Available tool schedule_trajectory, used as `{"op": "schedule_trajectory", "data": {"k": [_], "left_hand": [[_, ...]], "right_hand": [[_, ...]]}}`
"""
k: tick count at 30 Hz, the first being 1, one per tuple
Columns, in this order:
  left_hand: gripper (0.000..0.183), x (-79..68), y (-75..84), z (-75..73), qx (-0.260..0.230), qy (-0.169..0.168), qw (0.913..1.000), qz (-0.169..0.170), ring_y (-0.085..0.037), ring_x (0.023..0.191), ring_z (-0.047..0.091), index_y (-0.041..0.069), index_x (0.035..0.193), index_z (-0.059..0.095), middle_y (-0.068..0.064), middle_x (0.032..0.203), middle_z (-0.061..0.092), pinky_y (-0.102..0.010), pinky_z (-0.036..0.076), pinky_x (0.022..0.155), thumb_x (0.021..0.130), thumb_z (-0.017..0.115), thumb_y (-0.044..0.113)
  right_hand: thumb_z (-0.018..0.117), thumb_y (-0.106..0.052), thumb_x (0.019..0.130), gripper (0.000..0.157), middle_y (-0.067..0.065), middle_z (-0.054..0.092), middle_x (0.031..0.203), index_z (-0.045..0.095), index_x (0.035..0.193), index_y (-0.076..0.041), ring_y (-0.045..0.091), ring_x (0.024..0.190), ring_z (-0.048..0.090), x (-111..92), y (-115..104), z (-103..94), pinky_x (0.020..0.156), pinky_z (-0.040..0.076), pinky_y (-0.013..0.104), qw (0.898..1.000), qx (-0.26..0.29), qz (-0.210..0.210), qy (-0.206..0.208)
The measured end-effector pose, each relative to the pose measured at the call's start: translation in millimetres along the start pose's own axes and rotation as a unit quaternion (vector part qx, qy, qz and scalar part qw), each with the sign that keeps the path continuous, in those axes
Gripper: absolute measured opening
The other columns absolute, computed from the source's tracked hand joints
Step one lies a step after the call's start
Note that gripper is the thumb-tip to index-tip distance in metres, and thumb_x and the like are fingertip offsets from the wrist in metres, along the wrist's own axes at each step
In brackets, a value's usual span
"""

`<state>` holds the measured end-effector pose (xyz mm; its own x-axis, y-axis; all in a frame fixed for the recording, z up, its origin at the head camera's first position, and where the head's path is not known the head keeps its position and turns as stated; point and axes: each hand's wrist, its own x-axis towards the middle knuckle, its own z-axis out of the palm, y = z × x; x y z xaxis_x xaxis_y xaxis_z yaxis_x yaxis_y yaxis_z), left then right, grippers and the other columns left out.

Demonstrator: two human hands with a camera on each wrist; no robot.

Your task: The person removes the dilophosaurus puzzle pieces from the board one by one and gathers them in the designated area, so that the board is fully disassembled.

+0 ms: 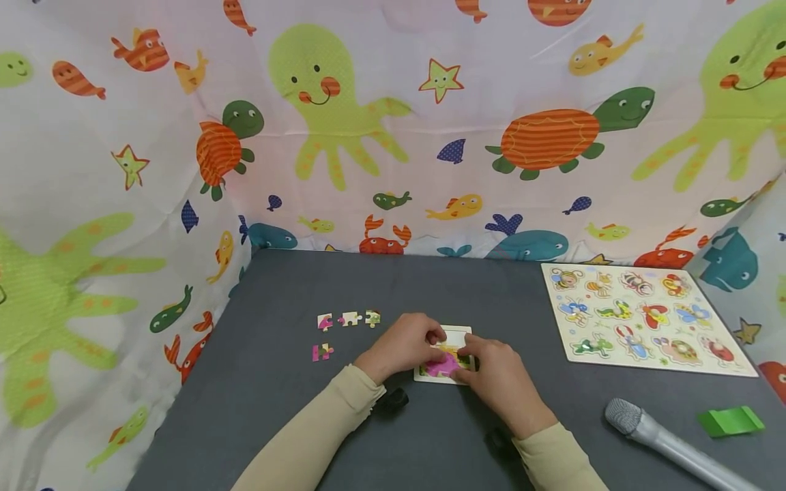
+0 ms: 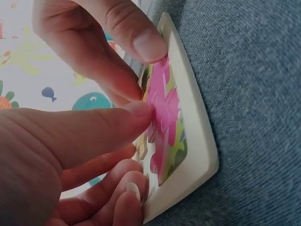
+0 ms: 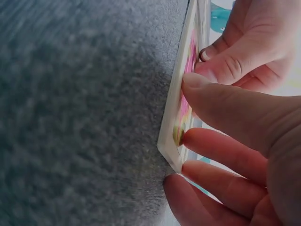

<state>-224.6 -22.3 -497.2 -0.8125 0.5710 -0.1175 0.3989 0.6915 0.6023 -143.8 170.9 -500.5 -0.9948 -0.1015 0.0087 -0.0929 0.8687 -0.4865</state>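
A small white-framed jigsaw puzzle tray (image 1: 456,334) lies on the table between both hands, with a pink picture (image 1: 439,368) filling its near part. My left hand (image 1: 402,346) reaches over the tray's left side, thumb and index pinching a thin puzzle piece (image 2: 142,147) against the pink section. From the right, my right hand (image 1: 500,375) rests its thumb on the picture; its other fingers lie along the picture and the frame's edge, fairly straight. The far strip of the tray shows bare white. Fingers hide part of the picture.
Left of the tray lie several loose puzzle pieces (image 1: 351,318). An insect picture board (image 1: 651,320) lies at the back right. Nearer on the right are a silver microphone (image 1: 669,440) and a green block (image 1: 731,421). A sea-animal printed curtain (image 1: 381,157) stands behind the dark table (image 1: 270,409).
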Motion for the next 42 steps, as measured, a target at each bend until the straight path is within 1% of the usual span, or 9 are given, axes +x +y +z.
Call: {"op": "schedule_trajectory", "data": {"k": [9, 14, 20, 26, 34, 38, 42], "left_hand": [[0.030, -1.1, -1.6, -4.1, -0.014, -0.011, 0.9998, -0.007, -0.008, 0.087, 0.059, 0.013, 0.116, 0.081, 0.000, 0.100, 0.074, -0.023, 0.052, 0.082, 0.091, 0.089, 0.028], [0.028, -0.3, -2.8, -2.9, -0.013, -0.013, 0.9998, -0.009, -0.008, 0.086, 0.058, 0.014, 0.114, 0.081, 0.002, 0.098, 0.072, -0.023, 0.051, 0.080, 0.091, 0.089, 0.029], [0.027, 1.2, -2.9, -0.2, -0.013, -0.008, 0.9997, -0.020, -0.011, 0.086, 0.057, 0.015, 0.113, 0.079, 0.003, 0.095, 0.068, -0.023, 0.050, 0.077, 0.092, 0.088, 0.030], [0.025, 1.4, -2.9, 1.4, -0.030, -0.004, 0.9993, -0.022, -0.010, 0.086, 0.059, 0.015, 0.113, 0.078, 0.004, 0.096, 0.068, -0.022, 0.051, 0.077, 0.094, 0.086, 0.028], [0.017, 0.5, -4.4, 0.5, -0.059, -0.004, 0.9981, -0.017, -0.009, 0.079, 0.061, 0.014, 0.113, 0.076, 0.005, 0.091, 0.069, -0.022, 0.052, 0.072, 0.098, 0.081, 0.022], [0.015, 0.8, -5.8, 0.6, -0.073, 0.000, 0.9972, -0.019, -0.009, 0.079, 0.063, 0.013, 0.114, 0.076, 0.005, 0.091, 0.070, -0.024, 0.053, 0.072, 0.101, 0.077, 0.020], [0.016, 0.4, -7.4, 0.9, -0.090, 0.001, 0.9956, -0.027, -0.009, 0.080, 0.064, 0.013, 0.115, 0.077, 0.005, 0.092, 0.071, -0.025, 0.054, 0.074, 0.101, 0.075, 0.020]], "right_hand": [[0.093, -0.027, 0.085, 0.035, 0.016, 0.070, 0.145, 0.085, 0.113, -0.008, 0.045, 0.133, 0.067, 1.1, -1.9, -1.6, 0.110, 0.052, 0.062, 1.000, 0.000, 0.007, -0.010], [0.093, -0.027, 0.085, 0.034, 0.016, 0.071, 0.145, 0.085, 0.113, -0.009, 0.046, 0.133, 0.066, 1.6, -2.0, -1.1, 0.111, 0.051, 0.063, 1.000, 0.001, 0.009, -0.012], [0.093, -0.026, 0.085, 0.034, 0.016, 0.071, 0.145, 0.086, 0.112, -0.008, 0.045, 0.132, 0.067, 1.9, -1.3, -1.0, 0.110, 0.052, 0.063, 1.000, 0.002, 0.006, -0.010], [0.094, -0.026, 0.084, 0.035, 0.016, 0.071, 0.145, 0.085, 0.113, -0.007, 0.045, 0.133, 0.066, 2.2, -0.5, -1.0, 0.110, 0.052, 0.062, 1.000, 0.000, 0.003, -0.009], [0.093, -0.025, 0.085, 0.035, 0.017, 0.071, 0.144, 0.085, 0.113, -0.006, 0.045, 0.132, 0.067, 2.0, -0.1, -0.6, 0.109, 0.053, 0.061, 1.000, -0.006, -0.008, -0.005], [0.093, -0.024, 0.086, 0.033, 0.018, 0.071, 0.144, 0.085, 0.112, -0.005, 0.044, 0.131, 0.068, 1.5, 0.5, -0.6, 0.107, 0.054, 0.061, 1.000, -0.010, -0.018, 0.000], [0.093, -0.024, 0.086, 0.033, 0.018, 0.071, 0.144, 0.085, 0.112, -0.005, 0.045, 0.131, 0.068, 1.5, 0.9, -0.9, 0.108, 0.054, 0.061, 1.000, -0.006, -0.018, 0.000]]}}
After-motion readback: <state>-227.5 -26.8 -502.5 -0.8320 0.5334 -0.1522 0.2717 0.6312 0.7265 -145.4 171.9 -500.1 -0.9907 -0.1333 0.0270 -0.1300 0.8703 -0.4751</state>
